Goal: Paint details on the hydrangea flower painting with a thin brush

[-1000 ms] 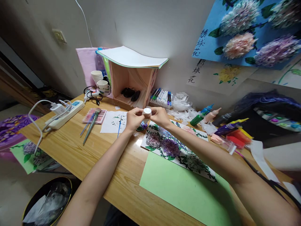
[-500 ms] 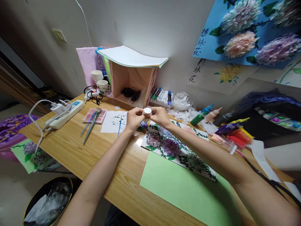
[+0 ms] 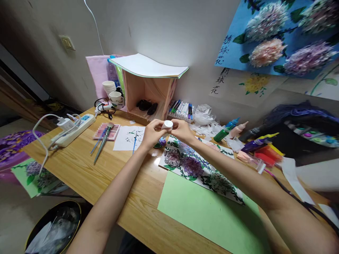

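Between my two hands, above the back middle of the desk, is a small white container (image 3: 167, 125) with a round flat end facing me. Fingers of my left hand (image 3: 153, 134) close on its left side. My right hand (image 3: 182, 131) grips it from the right; the fingers hide most of its body. Under my right forearm lies a white sheet with painted flower clusters (image 3: 193, 165), resting partly on a green sheet (image 3: 196, 211). A blue-handled thin brush (image 3: 135, 143) lies on a paint-marked white paper (image 3: 123, 138) left of my hands.
Paint bottles (image 3: 224, 133) and crumpled tissue (image 3: 205, 114) stand along the right back. A pink box (image 3: 169, 91) holds dark items by the wall, with marker pens (image 3: 182, 108) beside it. A power strip (image 3: 76, 128) is at left, a bin (image 3: 76, 208) below.
The white container and both hands have shifted very slightly right, and its round end faces me a little more. The view has tilted slightly. Both hands keep their hold.
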A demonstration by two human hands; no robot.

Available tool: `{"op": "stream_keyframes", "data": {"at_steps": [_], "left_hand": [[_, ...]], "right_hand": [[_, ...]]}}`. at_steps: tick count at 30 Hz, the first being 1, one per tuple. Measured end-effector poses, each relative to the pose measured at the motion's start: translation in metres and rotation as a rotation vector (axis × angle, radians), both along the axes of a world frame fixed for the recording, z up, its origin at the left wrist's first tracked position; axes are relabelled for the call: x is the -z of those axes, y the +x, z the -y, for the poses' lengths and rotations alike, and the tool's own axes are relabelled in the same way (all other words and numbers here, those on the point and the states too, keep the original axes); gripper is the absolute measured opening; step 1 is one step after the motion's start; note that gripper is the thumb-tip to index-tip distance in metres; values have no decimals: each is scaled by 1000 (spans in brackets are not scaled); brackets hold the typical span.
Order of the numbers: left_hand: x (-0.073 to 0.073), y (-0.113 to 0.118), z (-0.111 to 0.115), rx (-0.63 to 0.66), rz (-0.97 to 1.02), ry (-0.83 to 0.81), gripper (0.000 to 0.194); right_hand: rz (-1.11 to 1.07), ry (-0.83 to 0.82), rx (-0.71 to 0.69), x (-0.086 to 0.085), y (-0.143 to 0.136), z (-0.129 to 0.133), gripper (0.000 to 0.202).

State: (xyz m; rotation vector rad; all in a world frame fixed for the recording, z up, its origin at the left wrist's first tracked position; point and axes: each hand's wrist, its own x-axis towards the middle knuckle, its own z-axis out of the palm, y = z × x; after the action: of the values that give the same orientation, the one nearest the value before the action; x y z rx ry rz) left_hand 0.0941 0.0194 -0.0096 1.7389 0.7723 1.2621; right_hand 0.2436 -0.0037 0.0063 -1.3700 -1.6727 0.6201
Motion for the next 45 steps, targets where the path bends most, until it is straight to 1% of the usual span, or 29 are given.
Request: {"op": "stream_keyframes", "data": {"at_steps": [2,4,5,7,9,10,11,12,13,14,15,17,19,21,23,25,27,29,31,34,35,37,40,42,45], "left_hand": [[-6,-3,-1,43,-47,43,34],[-13,-9,0,16,-72,72,32],[-16,-12,4,-38,-73,85,31],[-21,-18,20,-209,-60,107,33],[-21,-22,44,-395,-54,83,34],[-20,-21,58,-429,-70,53,33],[-17,-19,70,-372,-105,7,33],[-14,-15,80,-256,-142,-53,32],[-12,-9,86,-149,-156,-121,28],[-10,-3,89,-84,-140,-194,23],[-9,5,88,-36,-87,-254,21],[-12,19,76,30,52,-325,36],[-20,31,61,76,181,-330,47],[-29,40,48,145,288,-331,51],[-37,45,41,214,341,-335,54],[-43,49,39,271,330,-320,55],[-49,53,40,316,277,-285,53],[-56,60,41,340,200,-243,49],[-65,71,42,343,117,-196,44],[-77,96,38,357,-20,-119,37],[-81,107,36,391,-61,-109,35],[-89,134,32,504,-121,-110,35],[-98,181,29,665,-157,-115,36],[-103,212,31,724,-175,-102,38],[-107,253,38,798,-211,-85,39]], "right_hand": [[-125,-25,30,-3,4,2,26],[-275,-60,80,-7,8,6,30],[-347,-87,111,-9,10,8,31],[-483,-155,176,-12,14,15,30],[-626,-226,230,-13,17,23,28],[-695,-258,244,-13,19,27,25],[-760,-283,244,-13,20,31,22],[-818,-302,228,-13,21,35,19],[-865,-319,200,-12,22,39,16],[-900,-334,165,-12,22,43,14],[-923,-346,127,-13,21,46,12],[-948,-376,61,-15,19,53,10],[-975,-399,3,-21,16,59,11],[-987,-400,-64,-27,14,65,17],[-911,-374,-135,-33,17,70,28],[-722,-295,-152,-35,25,74,38],[-497,-177,-111,-34,36,76,44],[-337,-73,-56,-33,48,78,44],[-267,-21,-24,-33,60,82,44],[-269,15,24,-36,79,90,43],[-290,28,45,-37,87,92,42],[-361,54,102,-39,104,96,40],[-493,85,210,-39,135,102,42],[-543,119,294,-38,156,108,45],[-552,185,437,-36,186,120,44]]}}
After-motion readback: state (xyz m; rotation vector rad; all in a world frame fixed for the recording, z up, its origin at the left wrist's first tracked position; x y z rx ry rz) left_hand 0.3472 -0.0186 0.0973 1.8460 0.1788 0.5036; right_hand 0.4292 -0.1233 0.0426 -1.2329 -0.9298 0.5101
